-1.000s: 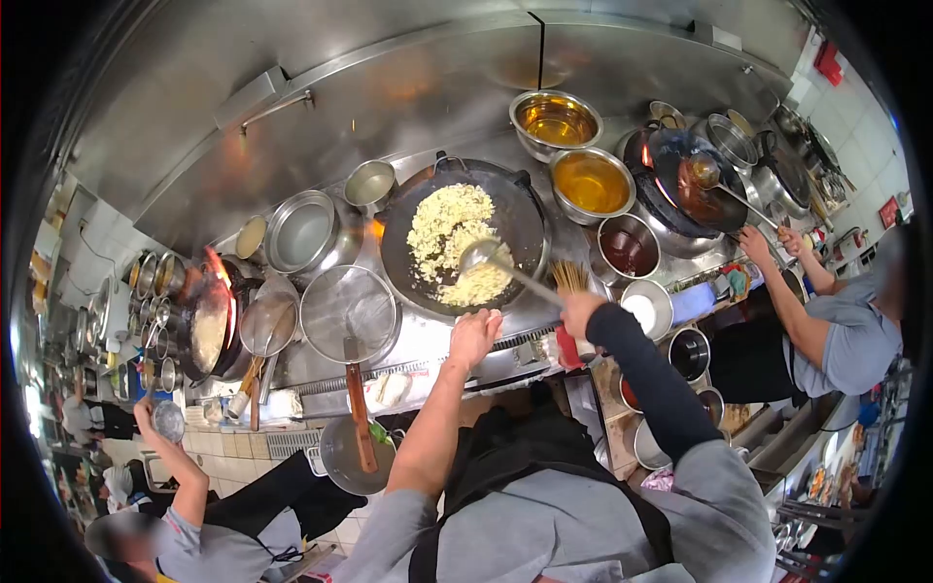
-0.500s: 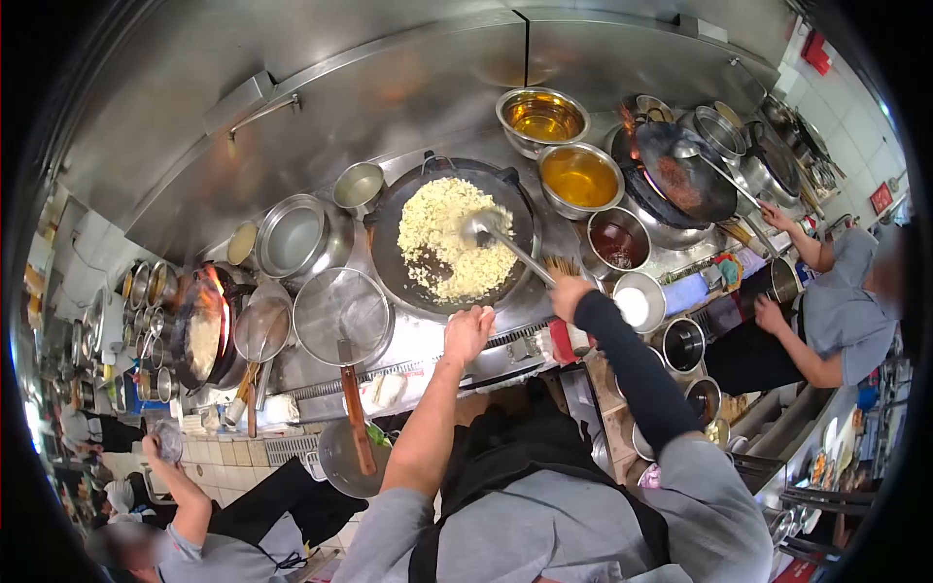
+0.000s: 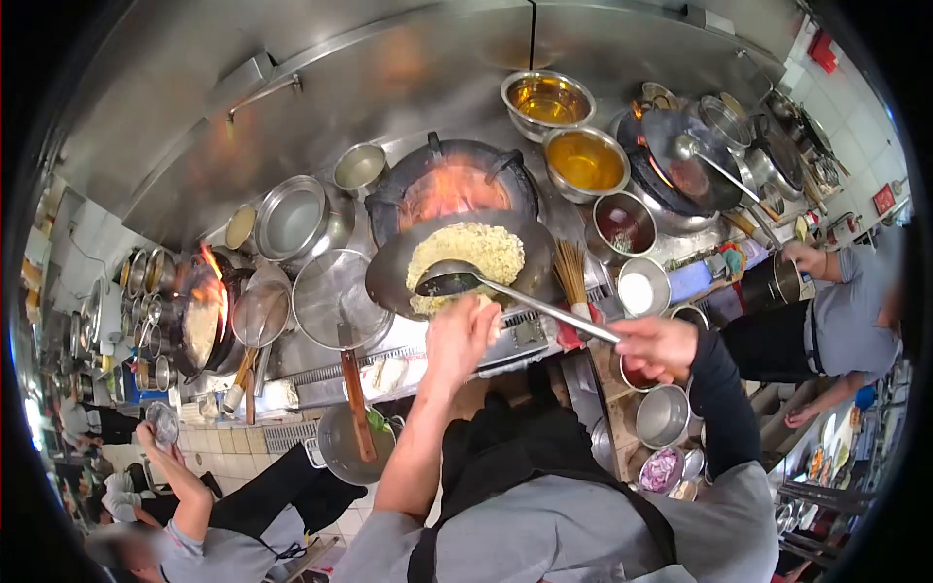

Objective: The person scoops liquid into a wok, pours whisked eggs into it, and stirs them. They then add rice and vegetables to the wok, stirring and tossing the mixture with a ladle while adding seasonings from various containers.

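My left hand is closed at the near rim of a dark wok; the rim or handle it grips is hidden by the fingers. The wok is tilted, and pale yellow chopped food lies in it. Behind the wok, flames show in the round burner. My right hand is wrapped round the end of a long metal ladle, whose bowl rests over the near part of the food.
Bowls of amber liquid stand behind right, beside a pot of dark red sauce. A bamboo brush and a strainer flank the wok. Co-workers stand on both sides; flames rise from a left wok.
The wok has tilted and come toward me, uncovering the burner flames. My right hand has moved right and nearer, drawing the ladle toward the near rim. The right co-worker has shifted their hands.
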Action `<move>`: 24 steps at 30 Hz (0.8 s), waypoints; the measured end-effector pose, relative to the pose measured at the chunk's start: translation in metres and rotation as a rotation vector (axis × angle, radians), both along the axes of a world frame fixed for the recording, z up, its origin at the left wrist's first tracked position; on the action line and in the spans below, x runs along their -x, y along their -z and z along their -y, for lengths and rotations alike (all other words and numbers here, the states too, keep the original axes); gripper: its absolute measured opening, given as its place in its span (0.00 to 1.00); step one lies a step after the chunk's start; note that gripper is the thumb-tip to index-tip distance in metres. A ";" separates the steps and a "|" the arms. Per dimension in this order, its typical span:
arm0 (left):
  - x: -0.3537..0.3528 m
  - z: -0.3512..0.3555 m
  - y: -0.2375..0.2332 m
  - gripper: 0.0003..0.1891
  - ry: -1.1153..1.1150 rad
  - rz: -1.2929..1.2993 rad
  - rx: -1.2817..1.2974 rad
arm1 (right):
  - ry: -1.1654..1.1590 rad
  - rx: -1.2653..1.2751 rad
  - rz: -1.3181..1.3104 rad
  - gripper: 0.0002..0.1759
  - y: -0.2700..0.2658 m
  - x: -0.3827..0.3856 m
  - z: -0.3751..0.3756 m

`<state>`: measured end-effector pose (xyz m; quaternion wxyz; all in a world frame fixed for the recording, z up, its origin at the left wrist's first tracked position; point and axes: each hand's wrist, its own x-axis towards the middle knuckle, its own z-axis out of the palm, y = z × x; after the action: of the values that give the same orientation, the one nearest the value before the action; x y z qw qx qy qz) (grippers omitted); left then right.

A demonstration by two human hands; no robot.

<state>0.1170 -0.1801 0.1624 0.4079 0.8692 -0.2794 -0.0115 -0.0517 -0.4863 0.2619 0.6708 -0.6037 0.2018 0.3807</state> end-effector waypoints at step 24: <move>-0.057 0.025 0.163 0.16 0.135 0.036 -0.239 | -0.072 1.164 0.626 0.32 0.287 -0.166 -0.032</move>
<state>0.1743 -0.2046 -0.0007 0.2945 0.8909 -0.3410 -0.0567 0.1148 -0.4541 -0.0255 0.2487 -0.9562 0.1498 0.0382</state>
